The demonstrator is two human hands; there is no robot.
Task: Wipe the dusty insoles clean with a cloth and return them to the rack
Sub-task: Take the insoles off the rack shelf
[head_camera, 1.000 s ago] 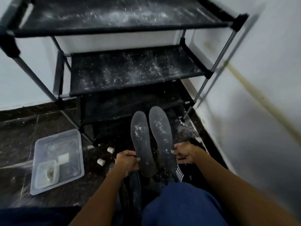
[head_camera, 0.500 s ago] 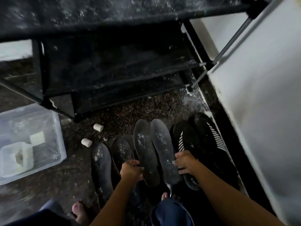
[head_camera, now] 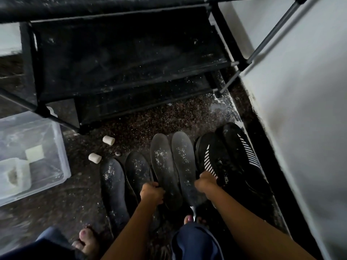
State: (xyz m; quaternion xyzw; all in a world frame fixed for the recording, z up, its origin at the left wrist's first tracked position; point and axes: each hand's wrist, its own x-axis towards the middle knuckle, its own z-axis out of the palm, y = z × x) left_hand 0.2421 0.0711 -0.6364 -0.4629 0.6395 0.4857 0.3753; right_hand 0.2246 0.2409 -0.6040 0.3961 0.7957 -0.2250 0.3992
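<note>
Two grey insoles speckled with white dust are held side by side above the floor. My left hand (head_camera: 151, 193) grips the left insole (head_camera: 163, 166) near its heel. My right hand (head_camera: 205, 182) grips the right insole (head_camera: 183, 162) the same way. Two more dusty dark insoles (head_camera: 112, 184) lie on the floor to the left. The black shoe rack (head_camera: 122, 59) stands just beyond, its fabric shelves dusted white. No cloth is visible.
A pair of black sneakers with white stripes (head_camera: 229, 162) sits to the right against the white wall (head_camera: 300, 109). A clear plastic bin (head_camera: 56, 152) lies at left. Two small white caps (head_camera: 108, 140) rest on the dusty floor. My bare feet (head_camera: 87, 241) show below.
The view has tilted down and closer to the floor, bringing the sneakers, the floor insoles and my feet into sight. Both hands kept their grip on the two insoles.
</note>
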